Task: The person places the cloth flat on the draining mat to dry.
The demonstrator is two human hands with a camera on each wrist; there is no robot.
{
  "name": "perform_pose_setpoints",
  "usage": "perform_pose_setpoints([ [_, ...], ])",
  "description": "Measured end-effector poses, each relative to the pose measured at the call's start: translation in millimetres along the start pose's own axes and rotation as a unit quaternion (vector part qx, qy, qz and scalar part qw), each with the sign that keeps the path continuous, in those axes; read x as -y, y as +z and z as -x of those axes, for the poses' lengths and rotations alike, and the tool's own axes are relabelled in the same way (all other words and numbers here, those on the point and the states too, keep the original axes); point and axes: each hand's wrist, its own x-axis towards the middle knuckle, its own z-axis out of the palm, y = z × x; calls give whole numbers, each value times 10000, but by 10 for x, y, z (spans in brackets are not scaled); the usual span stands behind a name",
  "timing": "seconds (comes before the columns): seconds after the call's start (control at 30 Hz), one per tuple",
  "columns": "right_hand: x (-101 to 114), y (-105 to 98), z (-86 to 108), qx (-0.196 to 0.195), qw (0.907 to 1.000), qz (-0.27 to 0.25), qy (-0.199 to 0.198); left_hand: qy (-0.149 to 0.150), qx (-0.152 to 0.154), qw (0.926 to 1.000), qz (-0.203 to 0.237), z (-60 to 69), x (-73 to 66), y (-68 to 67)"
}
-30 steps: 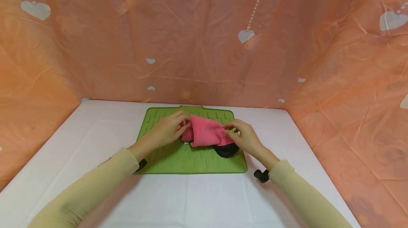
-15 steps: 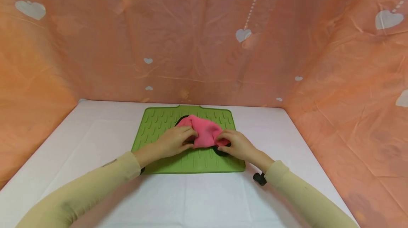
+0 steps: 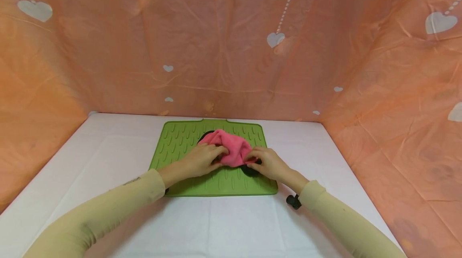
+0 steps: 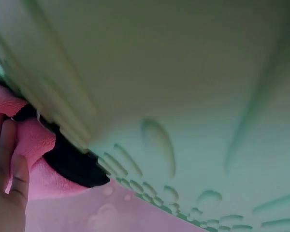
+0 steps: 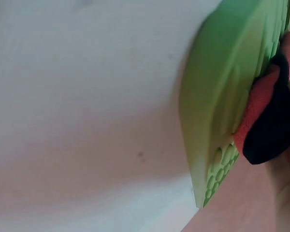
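A crumpled pink cloth (image 3: 234, 147) with black parts (image 3: 250, 170) lies over the middle of a green ribbed mat (image 3: 223, 185). The left hand (image 3: 198, 161) grips the cloth's left side, fingers curled round it; in the left wrist view that hand (image 4: 7, 183) shows beside pink folds (image 4: 34, 140) and a black piece (image 4: 77, 166). At the cloth's right end, the right hand (image 3: 270, 165) pinches the edge between thumb and fingers. The right wrist view shows a black flap (image 5: 273, 121) by the right hand (image 5: 285, 188), partly cut off by the frame.
The mat rests on a white-covered table (image 3: 216, 226). Orange sheeting with pale hearts (image 3: 223, 57) stands behind and at both sides. Black devices are on the wrists, the right one (image 3: 294, 202) more visible.
Both hands have come lower and nearer the mat, and the cloth has bunched up between them. Over the last half second the left hand has shifted slightly right.
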Motion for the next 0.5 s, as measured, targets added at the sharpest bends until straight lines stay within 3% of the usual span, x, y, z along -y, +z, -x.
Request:
perform_pose_setpoints([
  [0.23, 3, -112, -23, -617, 9978, -189, -114, -273, -161, 9963, 796, 20, 5, -213],
  [0.37, 12, -214, -50, -1103, 9932, -359, -39, -336, -485, 9880, 1429, 44, 23, -407],
  [0.5, 60, -294, -92, -1474, 9865, -718, 45, -403, -788, 9812, 1715, 86, 53, -619],
])
